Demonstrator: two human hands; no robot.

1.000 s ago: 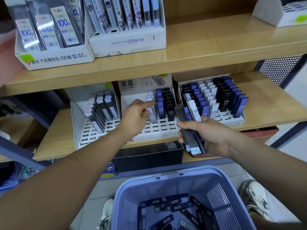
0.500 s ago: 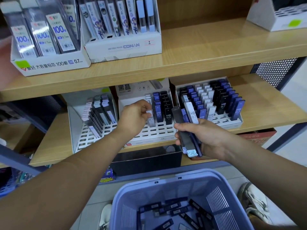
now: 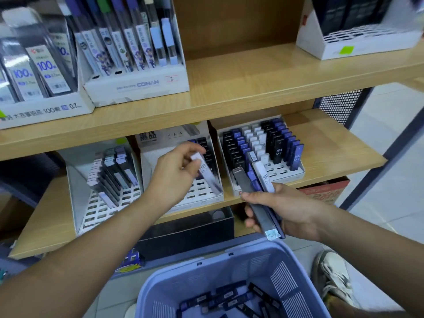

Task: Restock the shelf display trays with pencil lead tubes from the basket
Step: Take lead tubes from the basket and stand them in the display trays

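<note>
Here the left hand [image 3: 175,174] pinches 1 lead tube [image 3: 207,175] between thumb and fingers, tilted above the middle tray [image 3: 195,196] on the lower shelf [image 3: 332,143]. The tube is motion-blurred; its lower end is close to the tray's grid, but I cannot tell whether it touches. The right hand [image 3: 291,212] has its fingers curled round a bundle of tubes [image 3: 258,196], dark, blue and white, in front of the right tray [image 3: 282,173], which is mostly filled with upright tubes. The left tray [image 3: 98,210] holds leaning tubes toward its back. Below, the blue basket [image 3: 286,278] holds more loose tubes [image 3: 229,297] lying flat.
</note>
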